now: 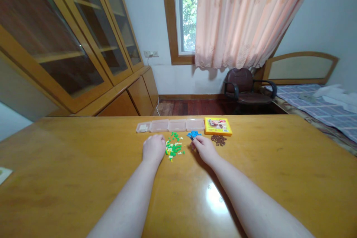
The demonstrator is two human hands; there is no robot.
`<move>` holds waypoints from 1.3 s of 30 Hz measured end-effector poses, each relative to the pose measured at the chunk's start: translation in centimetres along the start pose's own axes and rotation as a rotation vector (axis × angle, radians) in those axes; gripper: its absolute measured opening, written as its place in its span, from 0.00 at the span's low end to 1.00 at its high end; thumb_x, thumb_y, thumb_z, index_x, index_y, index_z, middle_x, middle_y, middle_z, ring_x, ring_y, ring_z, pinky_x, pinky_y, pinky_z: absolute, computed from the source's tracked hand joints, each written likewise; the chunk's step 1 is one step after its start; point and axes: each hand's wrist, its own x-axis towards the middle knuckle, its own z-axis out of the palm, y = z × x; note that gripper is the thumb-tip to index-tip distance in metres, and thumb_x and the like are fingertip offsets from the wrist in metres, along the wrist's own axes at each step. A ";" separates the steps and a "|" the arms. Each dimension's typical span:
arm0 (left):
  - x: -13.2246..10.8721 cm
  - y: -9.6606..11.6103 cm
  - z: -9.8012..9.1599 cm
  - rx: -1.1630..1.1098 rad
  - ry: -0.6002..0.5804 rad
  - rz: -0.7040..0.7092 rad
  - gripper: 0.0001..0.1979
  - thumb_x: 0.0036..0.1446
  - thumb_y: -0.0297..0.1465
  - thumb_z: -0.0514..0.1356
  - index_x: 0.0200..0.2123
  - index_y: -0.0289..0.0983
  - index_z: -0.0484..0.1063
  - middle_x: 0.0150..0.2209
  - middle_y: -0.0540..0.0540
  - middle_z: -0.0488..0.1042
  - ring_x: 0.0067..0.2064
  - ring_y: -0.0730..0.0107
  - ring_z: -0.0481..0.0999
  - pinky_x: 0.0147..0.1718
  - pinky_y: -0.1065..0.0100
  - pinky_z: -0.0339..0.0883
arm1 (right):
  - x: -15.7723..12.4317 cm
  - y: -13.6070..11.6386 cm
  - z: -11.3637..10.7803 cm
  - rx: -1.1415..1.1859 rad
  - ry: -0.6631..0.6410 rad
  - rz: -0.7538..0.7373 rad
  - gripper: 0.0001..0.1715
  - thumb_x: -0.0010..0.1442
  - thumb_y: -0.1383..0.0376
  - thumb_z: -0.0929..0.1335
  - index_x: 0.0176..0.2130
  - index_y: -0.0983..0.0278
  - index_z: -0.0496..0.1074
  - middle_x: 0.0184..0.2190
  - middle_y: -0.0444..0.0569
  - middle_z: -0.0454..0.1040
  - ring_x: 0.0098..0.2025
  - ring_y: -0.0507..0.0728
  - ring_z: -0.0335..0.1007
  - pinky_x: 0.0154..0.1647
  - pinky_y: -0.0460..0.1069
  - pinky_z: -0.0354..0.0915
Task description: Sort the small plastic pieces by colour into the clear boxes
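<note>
My left hand [154, 148] rests on the table with its fingers curled, at the left edge of a mixed pile of small green, white and yellow toy bricks [174, 149]. Its fingertips are mostly hidden, so I cannot make out what is in them. Just right of that pile, my right hand [205, 148] is closed in a pinch, with a small dark piece [192, 138] showing at the fingertips. Beyond those fingers lies a heap of blue bricks [193, 134]. A heap of brown bricks [219, 140] sits to the right of the right hand.
A row of shallow clear plastic trays [158, 126] lies behind the bricks; the leftmost holds something whitish. Beside it is a flat yellow box [218, 126]. All rest on a wooden table [69, 178]. Beyond the far edge stand a brown armchair [245, 87] and a glass-doored cabinet [111, 80].
</note>
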 end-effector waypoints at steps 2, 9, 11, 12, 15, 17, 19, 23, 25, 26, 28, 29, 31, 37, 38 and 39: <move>0.0 0.1 0.2 -0.073 0.021 0.082 0.14 0.52 0.27 0.49 0.31 0.40 0.75 0.36 0.47 0.77 0.41 0.63 0.72 0.41 0.65 0.62 | 0.0 0.0 0.0 0.003 0.000 -0.005 0.16 0.56 0.60 0.59 0.23 0.64 0.66 0.21 0.45 0.70 0.27 0.53 0.66 0.30 0.46 0.57; 0.1 0.3 1.1 -0.234 -0.006 0.327 0.19 0.49 0.24 0.51 0.42 0.40 0.74 0.44 0.47 0.75 0.48 0.64 0.68 0.51 0.62 0.58 | 0.1 0.4 0.1 0.020 0.005 -0.014 0.16 0.56 0.60 0.60 0.23 0.64 0.67 0.21 0.44 0.70 0.27 0.53 0.66 0.30 0.46 0.57; 0.1 0.4 1.2 -0.260 -0.001 0.369 0.21 0.49 0.23 0.50 0.46 0.40 0.72 0.47 0.47 0.74 0.50 0.64 0.67 0.52 0.62 0.57 | 0.2 0.5 0.1 0.022 0.003 -0.017 0.16 0.56 0.60 0.60 0.23 0.64 0.67 0.21 0.44 0.70 0.26 0.53 0.66 0.30 0.46 0.57; 0.1 0.4 1.2 -0.265 0.006 0.362 0.21 0.49 0.23 0.50 0.45 0.39 0.72 0.47 0.47 0.74 0.50 0.64 0.68 0.52 0.62 0.57 | 0.1 0.4 0.1 0.018 0.003 -0.018 0.16 0.56 0.60 0.60 0.23 0.64 0.67 0.21 0.44 0.70 0.26 0.53 0.65 0.30 0.46 0.57; 0.2 0.2 1.0 -0.262 0.017 0.276 0.16 0.49 0.24 0.50 0.37 0.39 0.74 0.40 0.47 0.76 0.45 0.64 0.70 0.48 0.63 0.60 | 0.1 0.3 0.1 0.004 0.010 -0.017 0.16 0.56 0.61 0.59 0.23 0.64 0.67 0.21 0.44 0.70 0.27 0.53 0.65 0.30 0.46 0.57; 0.2 0.1 0.8 -0.253 0.015 0.245 0.14 0.49 0.24 0.50 0.32 0.39 0.74 0.36 0.47 0.76 0.42 0.64 0.71 0.45 0.63 0.62 | 0.0 0.1 0.1 0.001 0.011 -0.015 0.16 0.56 0.61 0.59 0.22 0.64 0.66 0.21 0.44 0.70 0.27 0.53 0.65 0.30 0.46 0.57; 0.2 0.1 0.8 -0.247 0.004 0.267 0.13 0.49 0.24 0.50 0.30 0.39 0.74 0.34 0.48 0.76 0.41 0.64 0.70 0.44 0.63 0.62 | 0.0 0.1 0.1 0.002 0.010 -0.015 0.15 0.56 0.61 0.59 0.22 0.64 0.66 0.21 0.44 0.70 0.27 0.53 0.65 0.30 0.46 0.57; 0.1 0.3 1.2 -0.256 -0.016 0.342 0.18 0.48 0.23 0.51 0.40 0.40 0.74 0.42 0.48 0.76 0.47 0.64 0.69 0.50 0.62 0.59 | 0.0 0.2 0.1 0.003 0.008 -0.019 0.15 0.56 0.62 0.59 0.23 0.64 0.67 0.21 0.44 0.69 0.27 0.53 0.66 0.31 0.46 0.57; 0.2 0.3 1.4 -0.260 0.003 0.330 0.22 0.47 0.22 0.51 0.45 0.40 0.73 0.46 0.47 0.74 0.49 0.64 0.68 0.51 0.62 0.58 | 0.1 0.1 0.1 -0.006 0.004 -0.018 0.15 0.56 0.61 0.59 0.23 0.64 0.66 0.21 0.44 0.69 0.27 0.53 0.65 0.30 0.46 0.57; 0.2 0.3 1.3 -0.260 0.016 0.310 0.22 0.48 0.22 0.50 0.45 0.39 0.72 0.47 0.47 0.74 0.49 0.64 0.68 0.51 0.62 0.58 | 0.0 0.1 0.1 -0.014 0.002 -0.018 0.15 0.56 0.61 0.59 0.23 0.64 0.66 0.21 0.44 0.69 0.27 0.53 0.65 0.30 0.46 0.57; 0.3 0.2 1.1 -0.251 0.038 0.250 0.19 0.49 0.23 0.50 0.41 0.39 0.74 0.44 0.47 0.75 0.47 0.64 0.70 0.50 0.63 0.60 | 0.0 0.0 0.0 -0.030 0.004 -0.021 0.15 0.56 0.61 0.59 0.23 0.64 0.66 0.21 0.44 0.69 0.28 0.53 0.66 0.30 0.46 0.57; 0.3 0.2 1.0 -0.241 0.045 0.220 0.17 0.49 0.24 0.50 0.38 0.39 0.75 0.41 0.47 0.76 0.45 0.64 0.70 0.48 0.63 0.61 | 0.0 0.0 0.0 -0.033 0.004 -0.022 0.16 0.56 0.61 0.59 0.23 0.64 0.66 0.21 0.44 0.70 0.28 0.53 0.66 0.30 0.46 0.57; 0.3 0.1 0.8 -0.216 0.045 0.187 0.15 0.50 0.24 0.50 0.32 0.39 0.76 0.37 0.47 0.77 0.43 0.63 0.71 0.45 0.63 0.62 | 0.0 0.0 0.0 -0.027 0.001 -0.021 0.16 0.57 0.61 0.59 0.23 0.64 0.67 0.22 0.45 0.70 0.28 0.53 0.66 0.31 0.46 0.57; 0.3 0.2 1.2 -0.203 -0.006 0.260 0.18 0.50 0.24 0.50 0.37 0.41 0.77 0.40 0.48 0.77 0.46 0.63 0.70 0.49 0.62 0.60 | 0.0 0.2 0.0 -0.009 -0.006 -0.017 0.16 0.57 0.61 0.59 0.23 0.64 0.67 0.22 0.45 0.71 0.28 0.53 0.66 0.30 0.46 0.57; 0.3 0.2 1.4 -0.207 0.003 0.265 0.19 0.50 0.24 0.50 0.41 0.41 0.76 0.43 0.48 0.76 0.47 0.63 0.70 0.50 0.63 0.60 | 0.0 0.2 0.0 -0.017 -0.004 -0.019 0.16 0.57 0.61 0.59 0.23 0.64 0.67 0.22 0.44 0.70 0.27 0.53 0.66 0.30 0.46 0.57; 0.3 0.2 1.4 -0.211 0.016 0.259 0.20 0.49 0.23 0.50 0.43 0.41 0.74 0.45 0.48 0.75 0.48 0.64 0.69 0.51 0.63 0.59 | 0.0 0.2 0.0 -0.025 -0.001 -0.020 0.16 0.57 0.61 0.59 0.23 0.64 0.67 0.22 0.44 0.70 0.27 0.53 0.66 0.30 0.46 0.57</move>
